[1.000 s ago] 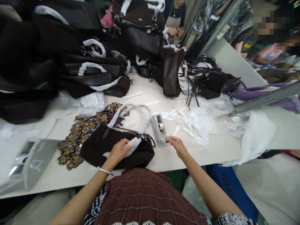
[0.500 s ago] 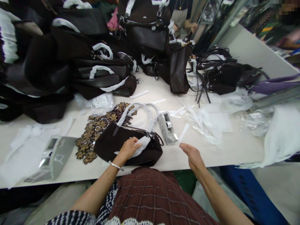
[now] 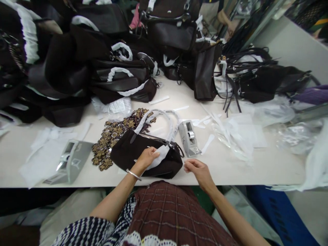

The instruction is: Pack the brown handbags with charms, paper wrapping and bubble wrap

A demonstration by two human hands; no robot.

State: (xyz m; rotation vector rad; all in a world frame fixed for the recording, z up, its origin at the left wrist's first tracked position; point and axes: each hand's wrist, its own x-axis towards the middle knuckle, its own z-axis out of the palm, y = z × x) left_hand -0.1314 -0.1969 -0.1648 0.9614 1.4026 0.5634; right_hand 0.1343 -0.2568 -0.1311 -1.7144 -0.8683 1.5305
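A dark brown handbag point(image 3: 125, 150) lies at the table's front edge, its two handles point(image 3: 170, 126) wrapped in white paper and standing up. My left hand point(image 3: 146, 159) is closed on a piece of white paper point(image 3: 161, 153) at the bag's strap end, over its front. To the right of the bag, my right hand point(image 3: 201, 171) hovers with thumb and fingers pinched together. Whatever they hold, if anything, is too small to make out. Just beyond it stands a grey tape dispenser point(image 3: 189, 140), with a white paper strip point(image 3: 208, 143) beside it.
Flower-patterned charms point(image 3: 106, 147) lie heaped left of the bag. A second tape dispenser point(image 3: 73, 160) and white sheets point(image 3: 48, 153) are farther left. Dark bags point(image 3: 123, 82) pile up behind. Plastic bags point(image 3: 230, 136) lie to the right. Another person's arm point(image 3: 225, 20) shows at the back.
My right hand has moved left from the dispenser's front toward the bag, its fingers now drawn closer together. My left hand stays on the white paper. The view has shifted slightly.
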